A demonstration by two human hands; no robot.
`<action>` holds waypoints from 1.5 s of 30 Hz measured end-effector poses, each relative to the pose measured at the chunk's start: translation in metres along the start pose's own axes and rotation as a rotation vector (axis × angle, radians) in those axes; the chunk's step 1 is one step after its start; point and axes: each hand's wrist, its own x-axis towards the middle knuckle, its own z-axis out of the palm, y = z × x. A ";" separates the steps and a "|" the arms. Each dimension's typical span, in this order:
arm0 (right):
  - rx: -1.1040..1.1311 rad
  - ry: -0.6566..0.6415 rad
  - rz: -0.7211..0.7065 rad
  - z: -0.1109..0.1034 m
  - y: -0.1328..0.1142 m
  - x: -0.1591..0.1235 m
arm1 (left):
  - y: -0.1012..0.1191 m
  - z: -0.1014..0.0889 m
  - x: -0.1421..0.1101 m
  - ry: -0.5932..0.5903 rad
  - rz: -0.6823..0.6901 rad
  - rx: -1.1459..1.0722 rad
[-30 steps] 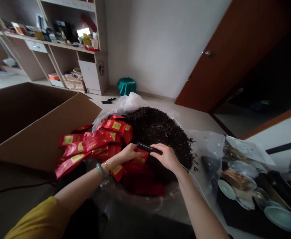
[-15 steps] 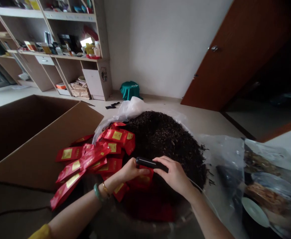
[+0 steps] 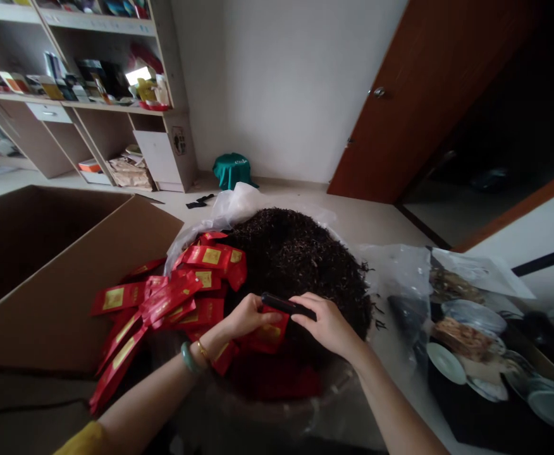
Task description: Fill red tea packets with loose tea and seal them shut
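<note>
A black hand-held bag sealer [image 3: 284,304] lies across the top edge of a red packet [image 3: 270,333]. My right hand [image 3: 322,322] is closed around the sealer's right end. My left hand [image 3: 246,318] pinches the packet's upper left side, right by the sealer's other end; part of its grip is hidden. Both hands are over the near part of a heap of dark dried leaves [image 3: 300,253], which looks like loose tea. To the left, several red packets with yellow labels [image 3: 205,278] are piled on one another. Another red surface [image 3: 281,379] shows dimly below the held packet.
An open cardboard box [image 3: 92,272] stands at the left. Clear plastic sheeting [image 3: 239,201] edges the heap. Bowls and a plate [image 3: 446,363] sit on a dark surface at the right. Behind are shelves [image 3: 101,107], a green-covered stool-like object [image 3: 233,170] and a brown door [image 3: 400,95].
The view has turned to the right, so the surroundings appear further left. The sealer now slants down a little more towards my right hand. Both hands keep their holds.
</note>
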 end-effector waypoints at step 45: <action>-0.210 0.067 0.197 0.004 0.060 0.017 | -0.009 -0.003 0.006 0.253 -0.059 -0.238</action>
